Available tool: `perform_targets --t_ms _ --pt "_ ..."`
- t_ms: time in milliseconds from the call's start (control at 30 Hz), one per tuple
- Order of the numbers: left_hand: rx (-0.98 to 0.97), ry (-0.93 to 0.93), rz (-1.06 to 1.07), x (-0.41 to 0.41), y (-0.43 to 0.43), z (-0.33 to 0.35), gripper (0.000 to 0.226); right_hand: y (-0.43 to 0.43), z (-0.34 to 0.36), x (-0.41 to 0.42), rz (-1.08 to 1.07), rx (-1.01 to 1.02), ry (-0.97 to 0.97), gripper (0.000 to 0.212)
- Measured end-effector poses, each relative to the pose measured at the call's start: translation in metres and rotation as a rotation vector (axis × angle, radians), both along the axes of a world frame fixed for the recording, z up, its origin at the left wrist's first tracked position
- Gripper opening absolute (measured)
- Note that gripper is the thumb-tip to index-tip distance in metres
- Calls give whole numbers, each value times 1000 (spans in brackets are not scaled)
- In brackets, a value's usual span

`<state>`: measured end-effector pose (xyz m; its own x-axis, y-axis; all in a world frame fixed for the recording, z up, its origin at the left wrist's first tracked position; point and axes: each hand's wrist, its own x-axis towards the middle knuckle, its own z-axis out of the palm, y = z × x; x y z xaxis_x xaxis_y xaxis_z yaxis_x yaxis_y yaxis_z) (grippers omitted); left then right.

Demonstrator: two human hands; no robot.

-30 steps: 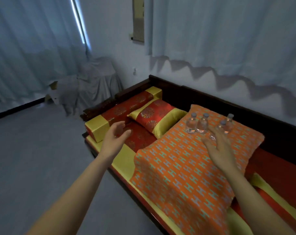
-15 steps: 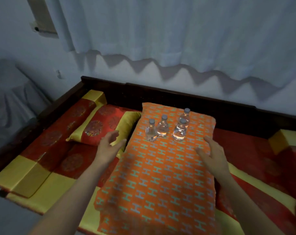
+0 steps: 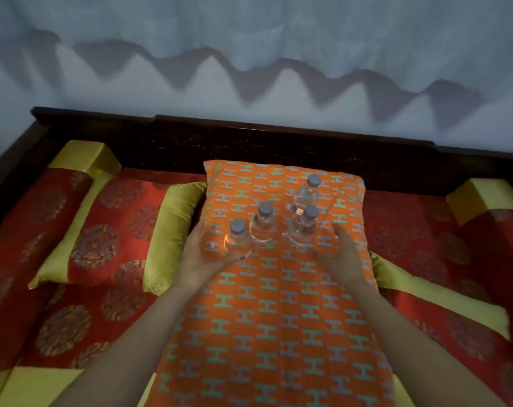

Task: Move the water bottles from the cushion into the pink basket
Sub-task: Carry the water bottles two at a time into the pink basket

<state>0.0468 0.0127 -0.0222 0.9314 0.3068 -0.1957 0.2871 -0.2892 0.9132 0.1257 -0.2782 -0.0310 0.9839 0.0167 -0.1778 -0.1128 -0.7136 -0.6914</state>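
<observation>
Orange cushion (image 3: 278,318), four water bottles (image 3: 262,227); left hand (image 3: 201,259), right hand (image 3: 339,251): grips open, empty.

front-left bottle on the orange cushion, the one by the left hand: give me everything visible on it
The front-left bottle is small and clear, plastic by the look, holding clear liquid under a grey-blue screw cap. It stands upright on the orange cushion near its left edge, nearest the camera of four, close against the neighbouring bottle. The left hand cups its lower body from the left; whether that is a firm grip cannot be told.
</observation>
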Motion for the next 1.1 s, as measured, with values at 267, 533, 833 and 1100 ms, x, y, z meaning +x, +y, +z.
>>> perform_targets --t_ms 267,533,833,1100 --pt "-39 62 -146 48 -1 -59 119 22 -40 40 0 136 -21 78" --pt "-32 68 -238 61 1 -79 89 35 -47 42 -54 175 -75 66" --pt "-50 -3 -136 29 -2 -29 78 25 -13 1 -144 365 -123 49" --pt "-262 -200 -152 -26 -19 68 44 -31 91 -93 -216 543 -238 61"
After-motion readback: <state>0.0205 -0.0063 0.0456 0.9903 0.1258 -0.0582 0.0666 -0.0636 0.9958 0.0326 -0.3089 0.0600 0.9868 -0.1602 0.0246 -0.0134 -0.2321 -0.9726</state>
